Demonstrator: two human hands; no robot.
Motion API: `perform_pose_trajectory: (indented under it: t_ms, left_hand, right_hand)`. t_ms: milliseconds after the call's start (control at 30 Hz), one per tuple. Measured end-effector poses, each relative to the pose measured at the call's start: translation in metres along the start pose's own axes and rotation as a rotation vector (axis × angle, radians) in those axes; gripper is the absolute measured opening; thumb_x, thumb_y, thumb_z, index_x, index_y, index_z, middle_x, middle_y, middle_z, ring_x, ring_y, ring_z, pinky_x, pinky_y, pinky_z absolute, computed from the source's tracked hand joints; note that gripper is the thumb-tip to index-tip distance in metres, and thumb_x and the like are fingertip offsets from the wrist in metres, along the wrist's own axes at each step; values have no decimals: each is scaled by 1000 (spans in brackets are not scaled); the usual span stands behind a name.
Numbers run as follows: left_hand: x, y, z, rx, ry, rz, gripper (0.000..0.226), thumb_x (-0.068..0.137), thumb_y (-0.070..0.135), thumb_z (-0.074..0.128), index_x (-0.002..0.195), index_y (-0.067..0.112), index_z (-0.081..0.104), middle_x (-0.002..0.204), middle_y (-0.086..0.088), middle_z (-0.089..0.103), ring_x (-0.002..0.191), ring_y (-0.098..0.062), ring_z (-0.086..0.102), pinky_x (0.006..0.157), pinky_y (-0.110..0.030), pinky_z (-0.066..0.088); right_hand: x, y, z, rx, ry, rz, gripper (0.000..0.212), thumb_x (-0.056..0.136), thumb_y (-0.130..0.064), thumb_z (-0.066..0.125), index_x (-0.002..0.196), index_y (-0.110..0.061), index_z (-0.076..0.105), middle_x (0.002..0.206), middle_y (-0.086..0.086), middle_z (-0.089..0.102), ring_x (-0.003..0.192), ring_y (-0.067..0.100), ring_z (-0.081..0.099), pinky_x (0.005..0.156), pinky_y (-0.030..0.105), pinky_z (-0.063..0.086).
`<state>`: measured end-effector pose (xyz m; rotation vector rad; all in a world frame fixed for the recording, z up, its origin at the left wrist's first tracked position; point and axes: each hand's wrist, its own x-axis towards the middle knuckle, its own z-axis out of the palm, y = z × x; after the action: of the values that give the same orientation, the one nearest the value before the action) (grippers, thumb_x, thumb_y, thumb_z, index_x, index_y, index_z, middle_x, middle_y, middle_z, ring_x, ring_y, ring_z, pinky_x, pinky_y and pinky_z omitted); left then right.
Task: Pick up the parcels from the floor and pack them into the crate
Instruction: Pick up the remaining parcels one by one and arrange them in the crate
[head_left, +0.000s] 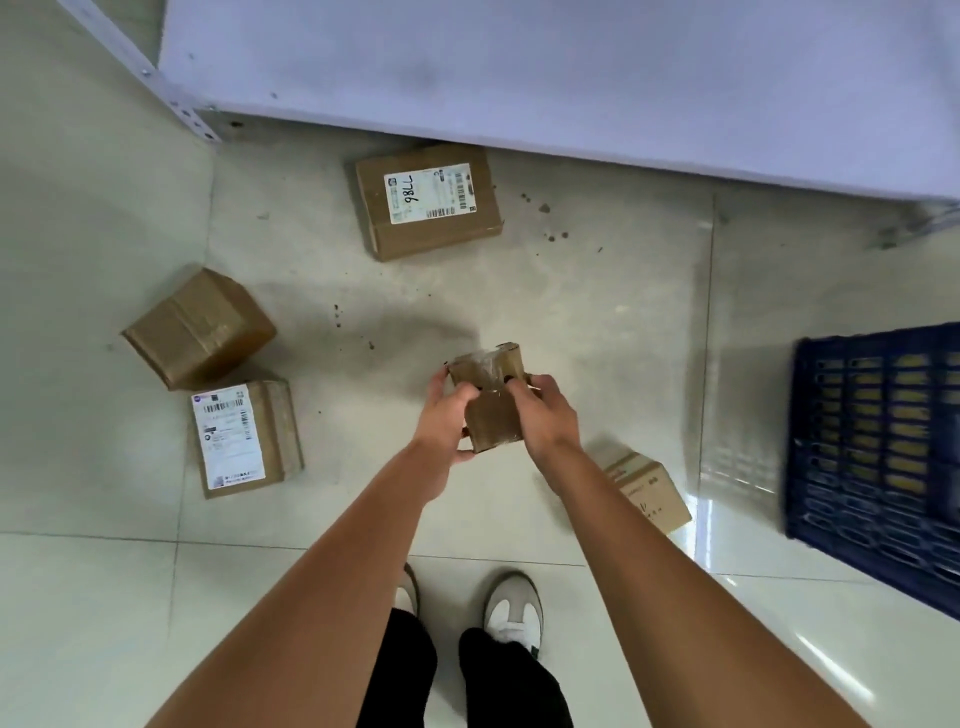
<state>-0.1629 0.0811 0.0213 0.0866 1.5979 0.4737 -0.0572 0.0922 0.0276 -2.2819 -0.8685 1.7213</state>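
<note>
I hold a small brown taped parcel (491, 410) above the floor, with my left hand (445, 421) gripping its left side and my right hand (545, 415) its right side. Several cardboard parcels lie on the tiled floor: one with a white label reading "98LL" (427, 200) at the back, a plain one (200, 327) at the left, a labelled one (244, 439) below it, and a small one (649, 491) partly hidden behind my right forearm. The dark blue slatted crate (878, 457) stands at the right edge.
A pale shelf board (519, 67) on a perforated metal upright (171, 98) overhangs the floor at the back. My two shoes (511, 608) stand on the tiles at the bottom middle. Dark specks dot the floor near the back parcel.
</note>
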Motion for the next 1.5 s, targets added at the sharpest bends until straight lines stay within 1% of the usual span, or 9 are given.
perform_pose_trajectory:
  t_ms: [100, 267, 433, 600, 833, 967, 1100, 1300, 1500]
  left_hand:
    - [-40, 6, 0, -44, 8, 6, 47, 93, 25, 43, 137, 37, 30, 102, 2, 55, 102, -34, 58, 87, -44, 50]
    - [-106, 6, -5, -161, 90, -1, 44, 91, 34, 53, 131, 26, 33, 125, -8, 50, 111, -33, 55, 87, -49, 49]
    - [-152, -1, 5, -108, 149, 107, 70, 78, 23, 73, 131, 25, 27, 122, 0, 56, 96, -19, 58, 73, -33, 49]
    - [-157, -15, 2, 58, 300, 212, 71, 72, 18, 76, 128, 30, 35, 117, -3, 61, 99, -23, 62, 91, -42, 54]
    - [-183, -20, -4, 207, -53, 175, 85, 77, 11, 73, 140, 39, 23, 111, -4, 59, 92, -21, 63, 67, -32, 52]
    - [-206, -27, 14, 162, -214, 91, 67, 82, 9, 66, 134, 22, 27, 112, -14, 62, 93, -23, 58, 72, -39, 51]
    - [-232, -38, 53, 58, -296, 37, 54, 86, 14, 62, 133, 12, 35, 95, -9, 64, 86, -20, 58, 74, -38, 49]
    - [-273, -45, 128, 140, -366, 114, 31, 91, 20, 55, 121, 18, 52, 106, -7, 67, 87, -18, 62, 71, -31, 47]
    - [-301, -60, 247, 238, -369, 156, 19, 94, 26, 50, 113, 28, 54, 96, 7, 68, 86, -10, 62, 71, -26, 43]
  right_hand:
    - [-36, -8, -10, 14, -4, -15, 31, 91, -35, 46, 115, -18, 55, 103, 4, 62, 94, 24, 56, 77, 29, 41]
    - [-108, -16, -27, 47, -30, -122, 26, 91, -24, 49, 113, -17, 59, 105, 2, 66, 96, 19, 60, 80, 26, 46]
    - [-170, -11, -32, 8, -62, -278, 27, 83, -19, 49, 105, -19, 64, 103, -4, 67, 94, 13, 61, 83, 27, 50]
    - [-192, 5, -42, -118, -84, -418, 40, 74, -27, 48, 109, -16, 64, 103, -1, 67, 95, 15, 61, 86, 27, 49]
    - [-190, 33, -118, -74, 100, -157, 78, 81, -24, 69, 147, -21, 28, 148, 1, 36, 135, 21, 37, 113, 39, 33]
    - [-220, 51, -170, 206, -17, 25, 75, 83, -22, 70, 146, -23, 29, 126, -6, 48, 116, 13, 47, 97, 28, 37]
    - [-246, 74, -205, 378, -18, 107, 38, 85, -19, 67, 121, -16, 54, 109, 3, 56, 117, 23, 53, 104, 46, 41]
    - [-257, 101, -263, 507, 140, 128, 36, 83, -18, 69, 115, -9, 57, 107, 10, 63, 107, 25, 60, 102, 45, 47]
    - [-247, 131, -380, 464, 155, 133, 37, 81, -24, 72, 109, -15, 49, 98, 3, 60, 101, 23, 60, 94, 40, 52]
